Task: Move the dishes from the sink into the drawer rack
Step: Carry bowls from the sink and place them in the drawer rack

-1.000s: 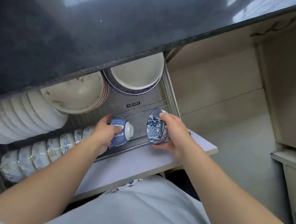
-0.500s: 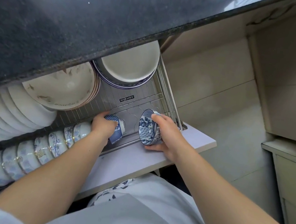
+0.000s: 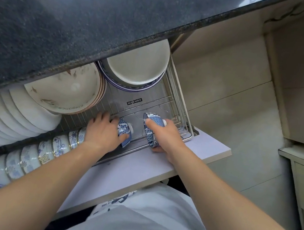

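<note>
The pulled-out wire drawer rack (image 3: 170,106) sits under the dark countertop. My left hand (image 3: 102,131) grips a small blue-and-white bowl (image 3: 124,132), standing it on edge at the right end of a row of patterned bowls (image 3: 41,153) along the rack's front. My right hand (image 3: 164,134) holds a second blue-and-white bowl (image 3: 152,126) on edge just to the right of it, thumb over the rim. The sink is not in view.
White plates (image 3: 7,119) stand on edge at the left, a patterned bowl stack (image 3: 65,89) and a large white dish (image 3: 137,66) at the back. The drawer's white front panel (image 3: 137,174) lies before my torso. The dark granite countertop (image 3: 82,20) overhangs the rack. Beige floor to the right.
Both hands have lowered their bowls deeper into the rack's front row. The left bowl now stands against the end of the bowl row; the right bowl has tilted further onto its edge.
</note>
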Demonstrator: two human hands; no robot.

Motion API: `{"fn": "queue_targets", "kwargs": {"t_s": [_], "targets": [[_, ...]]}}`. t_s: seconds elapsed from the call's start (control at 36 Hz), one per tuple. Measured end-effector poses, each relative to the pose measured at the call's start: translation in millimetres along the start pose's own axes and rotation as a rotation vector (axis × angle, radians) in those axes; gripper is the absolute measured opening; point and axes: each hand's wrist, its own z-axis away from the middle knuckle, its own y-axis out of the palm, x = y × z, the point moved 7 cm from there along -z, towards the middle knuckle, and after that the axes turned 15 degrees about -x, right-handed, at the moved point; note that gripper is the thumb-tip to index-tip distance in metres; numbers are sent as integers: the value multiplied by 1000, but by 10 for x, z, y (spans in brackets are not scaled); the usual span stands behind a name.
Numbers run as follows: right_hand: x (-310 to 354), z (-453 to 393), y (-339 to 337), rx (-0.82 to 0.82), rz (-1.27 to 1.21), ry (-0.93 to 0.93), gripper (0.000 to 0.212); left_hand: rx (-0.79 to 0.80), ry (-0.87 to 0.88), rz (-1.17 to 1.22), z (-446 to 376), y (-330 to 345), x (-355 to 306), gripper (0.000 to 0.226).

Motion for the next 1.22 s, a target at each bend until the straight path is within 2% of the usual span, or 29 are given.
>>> {"fn": "queue_targets", "kwargs": {"t_s": [0.06, 0.11, 0.31, 0.61, 0.75, 0.92, 1.0, 1.08, 1.22], "targets": [[38, -38, 145, 8, 64, -52, 56, 6, 10, 33, 29, 57, 26, 84], [75, -80, 283, -17, 101, -96, 51, 7, 12, 59, 57, 113, 58, 90], [50, -139, 725, -92, 203, -148, 81, -20, -19, 111, 125, 148, 154, 92], [11, -181, 977, -87, 345, -251, 81, -9, -31, 152, 85, 216, 152, 90], [-8, -216, 1013, -61, 349, -279, 89, -8, -20, 129, 59, 237, 158, 89], [18, -248, 991, 33, 337, -230, 93, 91, -66, 141, 44, 268, 128, 96], [116, -161, 800, 82, 342, -208, 80, 149, -115, 161, 84, 180, 123, 92], [236, -47, 447, 116, 349, -220, 50, 150, -170, 182, 95, -29, 75, 70], [367, 140, -288, 116, 186, -204, 45, 99, -256, 321, 111, -463, -114, 49]]}}
